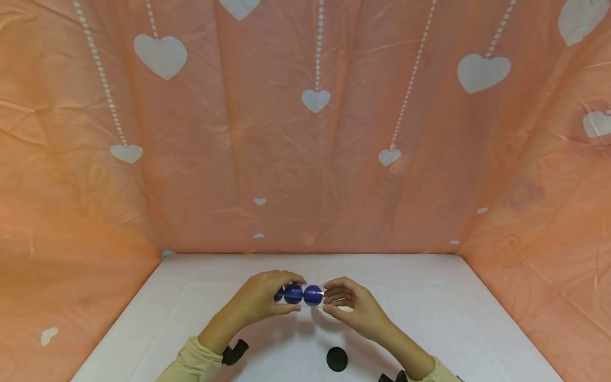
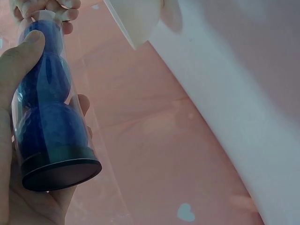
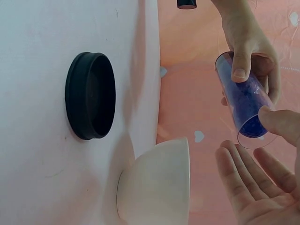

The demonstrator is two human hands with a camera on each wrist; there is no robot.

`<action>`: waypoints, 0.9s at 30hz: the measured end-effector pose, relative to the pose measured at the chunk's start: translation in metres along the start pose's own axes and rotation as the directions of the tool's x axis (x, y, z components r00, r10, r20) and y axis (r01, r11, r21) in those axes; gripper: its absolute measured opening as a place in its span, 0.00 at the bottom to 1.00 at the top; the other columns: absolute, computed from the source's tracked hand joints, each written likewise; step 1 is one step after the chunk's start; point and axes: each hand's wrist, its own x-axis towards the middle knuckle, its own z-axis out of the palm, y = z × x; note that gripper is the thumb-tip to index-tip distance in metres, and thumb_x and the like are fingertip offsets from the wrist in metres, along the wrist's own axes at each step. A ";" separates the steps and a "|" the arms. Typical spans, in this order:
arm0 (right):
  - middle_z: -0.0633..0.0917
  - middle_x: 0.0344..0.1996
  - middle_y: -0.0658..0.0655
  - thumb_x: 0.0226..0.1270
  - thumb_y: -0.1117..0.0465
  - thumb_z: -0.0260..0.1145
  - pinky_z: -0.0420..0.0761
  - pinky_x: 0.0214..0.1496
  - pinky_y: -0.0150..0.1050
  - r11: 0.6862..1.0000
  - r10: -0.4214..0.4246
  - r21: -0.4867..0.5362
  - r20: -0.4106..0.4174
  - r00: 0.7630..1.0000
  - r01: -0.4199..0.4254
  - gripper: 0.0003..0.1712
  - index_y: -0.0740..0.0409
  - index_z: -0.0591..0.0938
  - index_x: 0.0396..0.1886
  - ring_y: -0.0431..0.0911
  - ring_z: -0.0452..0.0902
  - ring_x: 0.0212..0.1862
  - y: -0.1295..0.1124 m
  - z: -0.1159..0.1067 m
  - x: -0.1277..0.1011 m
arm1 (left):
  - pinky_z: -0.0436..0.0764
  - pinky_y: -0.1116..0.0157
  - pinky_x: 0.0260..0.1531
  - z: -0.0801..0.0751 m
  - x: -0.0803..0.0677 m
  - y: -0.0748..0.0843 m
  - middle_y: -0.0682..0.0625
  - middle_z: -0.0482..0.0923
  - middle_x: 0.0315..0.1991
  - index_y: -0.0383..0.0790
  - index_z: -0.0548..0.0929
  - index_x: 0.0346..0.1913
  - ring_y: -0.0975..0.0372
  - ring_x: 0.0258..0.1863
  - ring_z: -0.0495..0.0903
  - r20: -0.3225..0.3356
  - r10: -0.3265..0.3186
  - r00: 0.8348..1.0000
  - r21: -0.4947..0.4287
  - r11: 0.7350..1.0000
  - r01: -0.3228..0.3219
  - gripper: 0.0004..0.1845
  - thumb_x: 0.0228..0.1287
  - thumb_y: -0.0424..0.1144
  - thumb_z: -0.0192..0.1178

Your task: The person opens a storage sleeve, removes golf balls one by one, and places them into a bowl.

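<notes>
My left hand [image 1: 258, 294] grips a clear plastic tube [image 3: 228, 86], held nearly level above the table in the head view. Lined up inside it are three blue balls [image 1: 313, 295], dimpled like golf balls. A black cap [image 2: 63, 174] closes the tube's end by the left palm. Its other end, toward my right hand [image 1: 358, 310], is uncapped. The right thumb touches that rim; the right fingers lie fairly straight and spread beside the mouth, palm bare. Below the right hand stands a white bowl [image 3: 157, 183], mostly hidden by the hand in the head view.
A loose black cap [image 1: 337, 359] lies on the white table [image 1: 429, 297], nearer to me than the bowl. Orange curtains [image 1: 286, 159] with white hearts enclose the back and both sides. Each wrist wears a black strap mount [image 1: 235, 352].
</notes>
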 end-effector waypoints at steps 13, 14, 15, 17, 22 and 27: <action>0.89 0.49 0.62 0.70 0.65 0.77 0.87 0.56 0.36 1.000 0.025 0.015 0.007 1.000 -0.026 0.25 0.68 0.80 0.62 0.50 0.88 0.50 -0.001 0.000 -0.001 | 0.87 0.57 0.49 -0.003 0.000 0.000 0.56 0.90 0.51 0.50 0.87 0.60 0.64 0.48 0.87 -0.008 0.030 1.000 0.013 0.999 -0.030 0.29 0.57 0.51 0.83; 0.89 0.49 0.62 0.70 0.65 0.77 0.87 0.56 0.36 0.999 0.034 0.018 0.008 0.999 -0.034 0.25 0.67 0.81 0.62 0.50 0.88 0.50 -0.001 0.000 -0.001 | 0.87 0.57 0.49 -0.004 0.000 0.000 0.56 0.90 0.51 0.50 0.87 0.60 0.64 0.48 0.87 -0.011 0.032 0.999 0.013 0.999 -0.032 0.29 0.57 0.51 0.84; 0.89 0.49 0.62 0.70 0.65 0.77 0.87 0.56 0.36 0.999 0.038 0.021 0.009 0.999 -0.038 0.25 0.66 0.81 0.62 0.49 0.88 0.51 -0.001 0.000 -0.001 | 0.87 0.57 0.49 -0.004 0.000 -0.001 0.56 0.90 0.51 0.50 0.87 0.60 0.63 0.48 0.87 -0.013 0.035 0.999 0.017 0.999 -0.035 0.29 0.57 0.51 0.83; 0.89 0.50 0.61 0.69 0.65 0.78 0.87 0.56 0.36 0.999 0.046 0.027 0.009 0.999 -0.046 0.24 0.64 0.81 0.62 0.48 0.88 0.50 -0.002 0.000 -0.001 | 0.87 0.57 0.48 -0.003 0.000 -0.001 0.56 0.90 0.51 0.50 0.87 0.60 0.64 0.47 0.87 -0.019 0.043 0.999 0.024 0.999 -0.043 0.29 0.57 0.51 0.84; 0.89 0.50 0.62 0.69 0.65 0.78 0.87 0.56 0.37 0.999 0.040 0.025 0.005 0.999 -0.040 0.24 0.63 0.82 0.62 0.45 0.88 0.50 -0.001 0.000 -0.001 | 0.87 0.59 0.46 -0.003 -0.001 -0.002 0.56 0.90 0.49 0.50 0.87 0.59 0.65 0.45 0.86 -0.041 0.064 0.997 0.032 0.998 -0.063 0.29 0.55 0.51 0.84; 0.88 0.50 0.62 0.69 0.64 0.78 0.87 0.56 0.36 0.998 0.055 0.012 0.005 0.998 -0.055 0.25 0.64 0.81 0.62 0.45 0.88 0.50 0.000 0.000 0.000 | 0.87 0.59 0.46 -0.002 -0.001 -0.002 0.56 0.90 0.49 0.50 0.87 0.59 0.65 0.45 0.86 -0.050 0.065 0.997 0.016 0.998 -0.064 0.29 0.55 0.49 0.85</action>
